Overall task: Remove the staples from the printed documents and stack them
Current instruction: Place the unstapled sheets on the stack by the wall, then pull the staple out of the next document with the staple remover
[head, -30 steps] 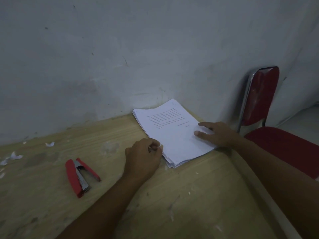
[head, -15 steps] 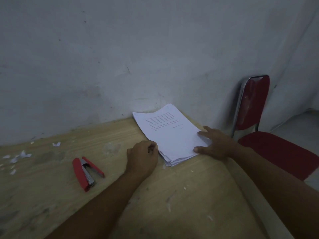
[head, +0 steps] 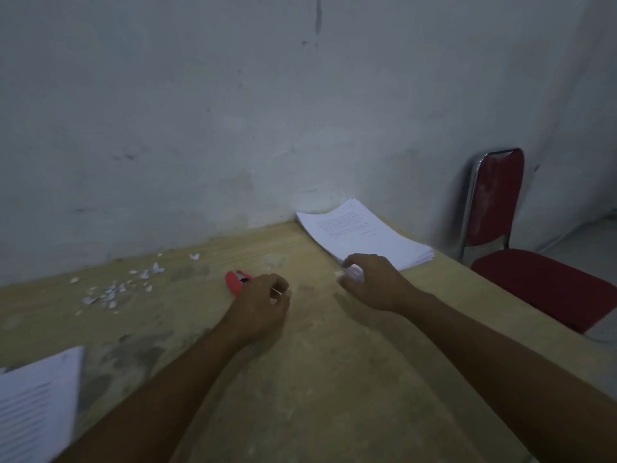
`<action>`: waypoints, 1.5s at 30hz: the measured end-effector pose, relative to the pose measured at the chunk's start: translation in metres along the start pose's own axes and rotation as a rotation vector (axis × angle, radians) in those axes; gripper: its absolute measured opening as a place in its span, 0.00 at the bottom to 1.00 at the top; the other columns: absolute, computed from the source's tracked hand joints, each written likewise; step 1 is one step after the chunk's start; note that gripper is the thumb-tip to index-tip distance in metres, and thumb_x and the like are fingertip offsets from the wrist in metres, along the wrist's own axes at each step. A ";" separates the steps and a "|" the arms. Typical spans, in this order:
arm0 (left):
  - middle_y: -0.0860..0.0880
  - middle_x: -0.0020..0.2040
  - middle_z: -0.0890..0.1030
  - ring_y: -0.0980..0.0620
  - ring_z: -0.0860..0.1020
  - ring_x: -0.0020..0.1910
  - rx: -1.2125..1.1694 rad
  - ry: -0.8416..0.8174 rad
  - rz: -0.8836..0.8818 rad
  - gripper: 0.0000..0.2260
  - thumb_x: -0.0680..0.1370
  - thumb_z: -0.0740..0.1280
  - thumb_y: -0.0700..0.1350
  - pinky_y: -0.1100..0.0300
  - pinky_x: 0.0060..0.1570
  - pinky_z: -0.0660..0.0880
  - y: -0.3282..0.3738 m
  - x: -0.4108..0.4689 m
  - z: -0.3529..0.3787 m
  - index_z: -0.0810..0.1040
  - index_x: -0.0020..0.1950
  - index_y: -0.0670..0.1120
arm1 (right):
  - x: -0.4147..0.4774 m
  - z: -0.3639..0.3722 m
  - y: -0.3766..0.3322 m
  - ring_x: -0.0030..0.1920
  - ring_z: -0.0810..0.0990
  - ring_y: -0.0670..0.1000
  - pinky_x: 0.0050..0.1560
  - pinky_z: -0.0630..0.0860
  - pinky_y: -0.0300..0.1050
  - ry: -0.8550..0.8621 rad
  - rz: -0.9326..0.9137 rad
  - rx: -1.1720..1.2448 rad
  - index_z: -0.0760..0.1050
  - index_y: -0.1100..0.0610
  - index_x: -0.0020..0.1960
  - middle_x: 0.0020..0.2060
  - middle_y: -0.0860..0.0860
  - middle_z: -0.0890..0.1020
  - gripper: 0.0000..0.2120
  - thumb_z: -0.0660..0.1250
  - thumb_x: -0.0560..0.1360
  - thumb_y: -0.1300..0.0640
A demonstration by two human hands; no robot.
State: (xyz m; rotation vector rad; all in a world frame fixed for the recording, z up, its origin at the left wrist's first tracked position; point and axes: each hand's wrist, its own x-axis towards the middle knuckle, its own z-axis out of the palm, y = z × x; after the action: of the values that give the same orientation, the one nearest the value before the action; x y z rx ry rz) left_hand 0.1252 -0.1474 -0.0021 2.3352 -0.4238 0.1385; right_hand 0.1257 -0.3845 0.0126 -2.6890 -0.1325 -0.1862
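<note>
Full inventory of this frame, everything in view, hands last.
paper stack: one, white, far table corner by wall
loose document: one, white printed, lower left edge
stapler-like tool: one, red, mid-table, partly behind left grip
paper scraps: many, white, left of tool
table: one, light wood, foreground
chair: one, red, metal frame, right of table
wall: one, pale grey, behind table
left grip: one, bare hand, pinching a thin sliver
right grip: one, bare hand, stack's near corner, hold unclear
</note>
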 end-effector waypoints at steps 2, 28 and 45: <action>0.50 0.47 0.81 0.53 0.80 0.47 0.039 0.003 0.029 0.04 0.79 0.67 0.43 0.63 0.49 0.73 -0.009 -0.022 -0.028 0.81 0.51 0.45 | -0.015 0.008 -0.038 0.59 0.77 0.51 0.54 0.69 0.40 -0.004 -0.039 0.060 0.76 0.55 0.63 0.59 0.52 0.80 0.19 0.68 0.77 0.45; 0.49 0.79 0.54 0.44 0.57 0.76 0.441 -0.099 -0.677 0.61 0.52 0.60 0.82 0.46 0.72 0.60 -0.201 -0.295 -0.265 0.54 0.78 0.52 | -0.072 0.153 -0.360 0.50 0.76 0.56 0.42 0.75 0.47 -0.613 0.299 0.889 0.76 0.61 0.62 0.55 0.55 0.76 0.19 0.71 0.76 0.52; 0.42 0.78 0.60 0.42 0.64 0.74 0.263 0.076 -0.758 0.63 0.58 0.63 0.79 0.48 0.70 0.67 -0.197 -0.291 -0.269 0.47 0.80 0.40 | -0.080 0.157 -0.355 0.52 0.83 0.58 0.56 0.80 0.57 -0.593 0.031 1.119 0.75 0.60 0.67 0.60 0.57 0.81 0.15 0.64 0.80 0.60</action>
State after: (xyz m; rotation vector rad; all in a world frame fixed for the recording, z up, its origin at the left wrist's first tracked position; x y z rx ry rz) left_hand -0.0744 0.2475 -0.0048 2.5701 0.5561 -0.0895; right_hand 0.0203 -0.0021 0.0097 -1.5488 -0.2719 0.5477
